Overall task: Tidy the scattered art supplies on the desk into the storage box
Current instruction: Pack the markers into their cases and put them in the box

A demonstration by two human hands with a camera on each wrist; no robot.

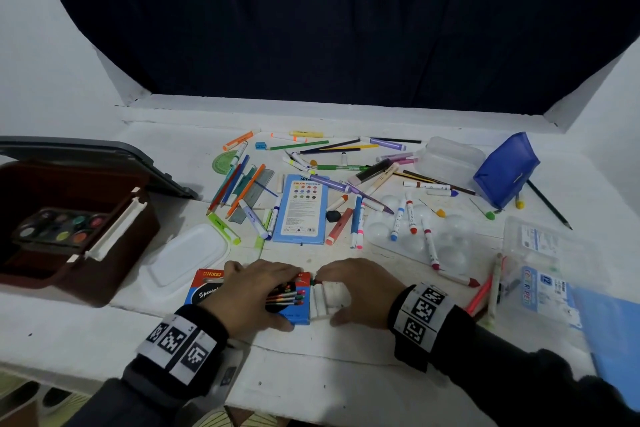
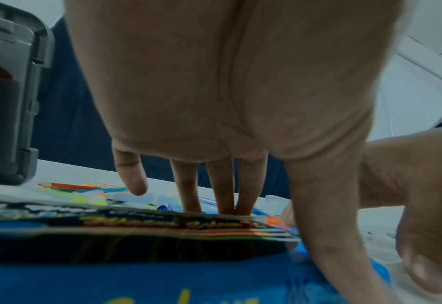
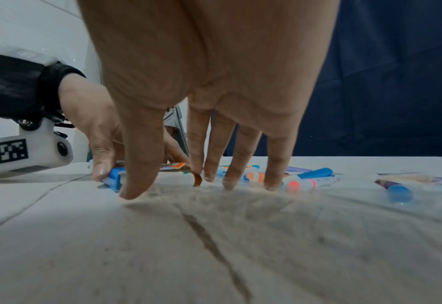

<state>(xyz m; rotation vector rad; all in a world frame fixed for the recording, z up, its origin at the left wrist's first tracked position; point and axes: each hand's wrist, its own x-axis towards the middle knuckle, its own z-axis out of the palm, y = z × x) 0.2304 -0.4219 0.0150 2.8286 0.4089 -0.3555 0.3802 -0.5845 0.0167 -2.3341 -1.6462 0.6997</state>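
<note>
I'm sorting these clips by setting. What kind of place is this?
Probably a home craft or study desk: a white desk strewn with markers and pencils, a brown storage box holding a paint palette, and a dark curtain behind.
</note>
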